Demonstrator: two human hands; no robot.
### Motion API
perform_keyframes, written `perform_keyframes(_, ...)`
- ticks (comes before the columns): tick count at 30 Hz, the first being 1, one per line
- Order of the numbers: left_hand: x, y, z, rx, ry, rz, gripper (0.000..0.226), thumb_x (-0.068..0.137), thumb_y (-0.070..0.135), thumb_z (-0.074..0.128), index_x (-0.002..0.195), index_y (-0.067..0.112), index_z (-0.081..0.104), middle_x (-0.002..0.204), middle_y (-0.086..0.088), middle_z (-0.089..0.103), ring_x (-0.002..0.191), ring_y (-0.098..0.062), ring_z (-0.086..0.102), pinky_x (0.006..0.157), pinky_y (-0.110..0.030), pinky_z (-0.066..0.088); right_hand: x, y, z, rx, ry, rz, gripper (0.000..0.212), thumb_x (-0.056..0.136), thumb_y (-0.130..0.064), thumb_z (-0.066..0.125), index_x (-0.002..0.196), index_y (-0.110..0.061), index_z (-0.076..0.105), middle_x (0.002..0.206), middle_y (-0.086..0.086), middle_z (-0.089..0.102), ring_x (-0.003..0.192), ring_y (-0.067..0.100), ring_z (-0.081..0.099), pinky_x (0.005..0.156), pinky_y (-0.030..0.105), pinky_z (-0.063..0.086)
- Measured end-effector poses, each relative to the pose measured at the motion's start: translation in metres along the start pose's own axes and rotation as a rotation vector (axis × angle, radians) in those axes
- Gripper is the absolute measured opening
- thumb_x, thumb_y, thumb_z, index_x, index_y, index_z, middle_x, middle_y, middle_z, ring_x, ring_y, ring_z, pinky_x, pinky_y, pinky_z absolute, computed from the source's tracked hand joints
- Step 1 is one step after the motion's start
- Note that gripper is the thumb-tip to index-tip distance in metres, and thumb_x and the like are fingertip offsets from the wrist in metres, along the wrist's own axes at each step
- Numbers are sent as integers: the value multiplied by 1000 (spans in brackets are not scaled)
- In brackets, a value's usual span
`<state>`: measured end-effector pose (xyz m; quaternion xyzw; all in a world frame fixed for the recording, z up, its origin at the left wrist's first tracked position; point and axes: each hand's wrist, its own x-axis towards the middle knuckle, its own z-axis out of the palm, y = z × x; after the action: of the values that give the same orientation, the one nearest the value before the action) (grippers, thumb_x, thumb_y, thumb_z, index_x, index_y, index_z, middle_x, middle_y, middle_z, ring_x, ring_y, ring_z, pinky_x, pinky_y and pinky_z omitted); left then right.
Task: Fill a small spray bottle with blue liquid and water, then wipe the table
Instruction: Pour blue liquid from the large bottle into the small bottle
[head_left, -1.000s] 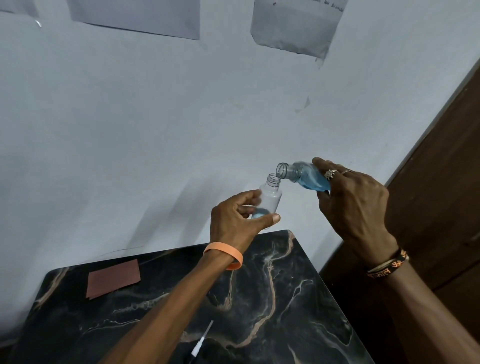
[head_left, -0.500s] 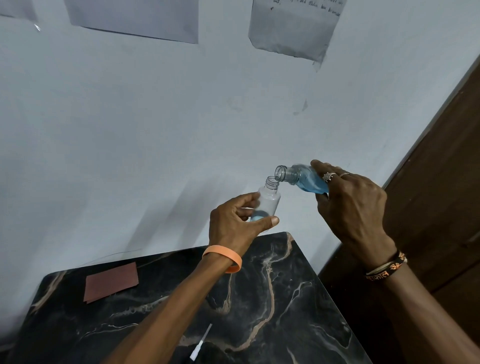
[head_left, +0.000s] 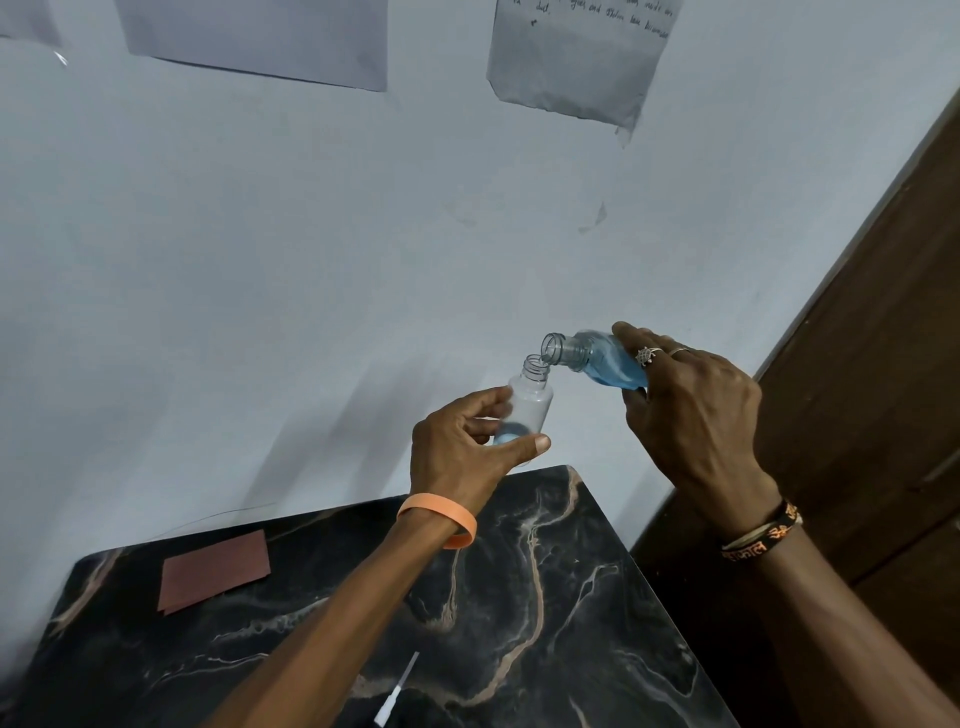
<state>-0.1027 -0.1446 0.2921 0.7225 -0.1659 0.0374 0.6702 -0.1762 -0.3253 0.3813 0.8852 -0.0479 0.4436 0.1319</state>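
My left hand (head_left: 462, 457) grips a small clear spray bottle (head_left: 530, 402), uncapped and upright, with a little blue liquid at its bottom. My right hand (head_left: 691, 410) holds a clear bottle of blue liquid (head_left: 597, 361) tipped on its side, its open mouth just over the small bottle's neck. Both bottles hang in the air above the far edge of the black marble table (head_left: 519, 597). The spray head's white dip tube (head_left: 397, 688) lies on the table near the front.
A folded reddish-brown cloth (head_left: 213, 569) lies at the table's back left. A pale wall with paper sheets (head_left: 576, 57) stands behind. A dark wooden door (head_left: 872, 364) is at the right.
The blue-liquid bottle's mouth has come closer over the small bottle's neck. Both hands stay in nearly the same place.
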Motion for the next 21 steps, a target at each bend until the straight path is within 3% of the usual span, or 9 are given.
perform_keyframes(6,0,-1,0,-9,2,-2,66,56,45,89,117,29,68,103,21,67,82,17,63,66,-3,47,0,0,1,2,-3,3,60,62,-1,85,119,-12,72,106,11,75,87,34,73,67,37,58)
perform_keyframes(14,0,-1,-1,-7,7,8,66,56,45,89,117,29,68,108,15,71,86,11,65,68,-6,50,0,-1,0,-23,5,-14,59,62,-3,86,118,-12,73,101,11,76,81,34,73,63,34,56)
perform_keyframes(21,0,0,-1,-12,4,10,66,56,45,89,117,30,68,98,25,66,83,15,64,66,-4,48,1,-1,-2,-11,12,-12,59,62,-2,85,119,-12,73,105,12,75,85,34,73,66,36,58)
